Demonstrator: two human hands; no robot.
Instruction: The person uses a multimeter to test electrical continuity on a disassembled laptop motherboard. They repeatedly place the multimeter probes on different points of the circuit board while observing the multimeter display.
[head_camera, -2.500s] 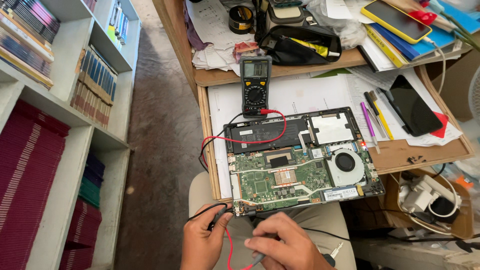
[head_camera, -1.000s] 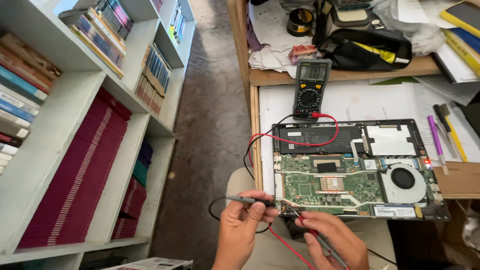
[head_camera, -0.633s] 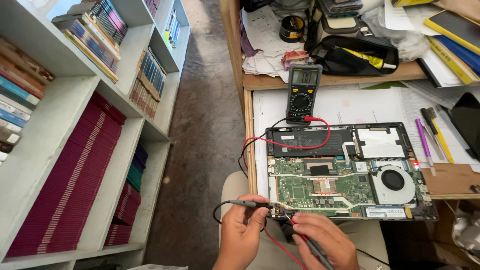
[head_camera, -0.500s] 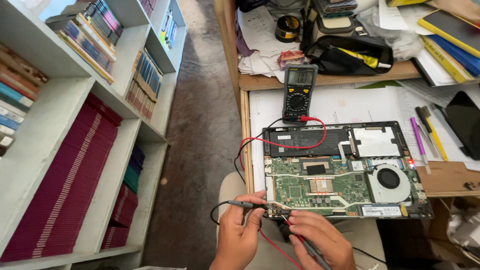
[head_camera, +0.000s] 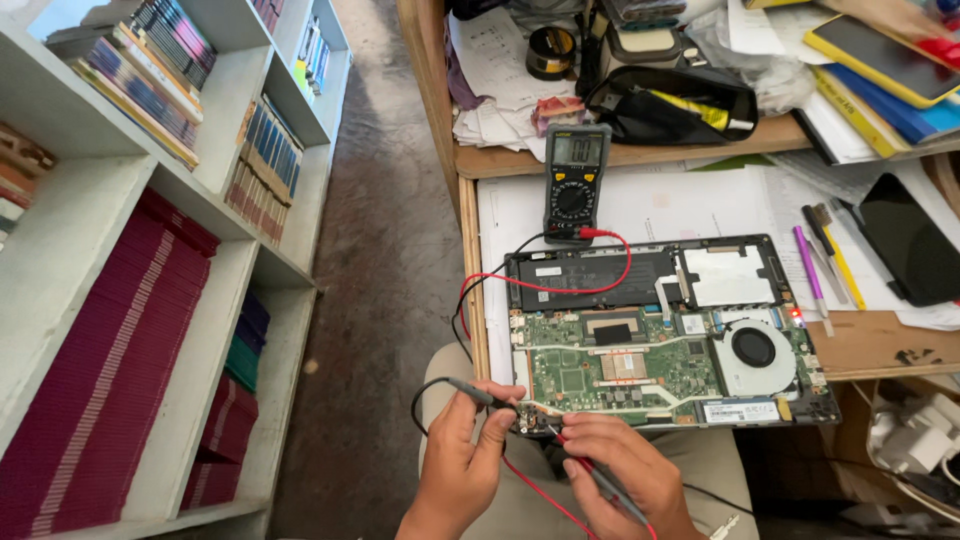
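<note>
With the opened laptop (head_camera: 660, 335) lying belly-up on the white sheet (head_camera: 690, 205) in front of me, I have both hands at its near left corner. My left hand (head_camera: 462, 452) is closed around the black probe (head_camera: 478, 392), which lies nearly level and points right, its tip at the near edge of the green motherboard (head_camera: 610, 370). My right hand (head_camera: 622, 472) pinches the red probe (head_camera: 598, 478) like a pen, with its tip just beside the black one; whether either tip actually touches the board I cannot tell. The two hands sit close together, almost touching. The black lead loops out to the left and the red lead (head_camera: 600, 285) arcs across the dark battery (head_camera: 590, 280), both running to the black and yellow multimeter (head_camera: 575, 180) standing just beyond the laptop's far edge. To the right on the board sits the round cooling fan (head_camera: 755, 350). Far back lies a black pouch (head_camera: 670, 100), and a grey bookshelf (head_camera: 170, 260) fills the left side of the scene.
</note>
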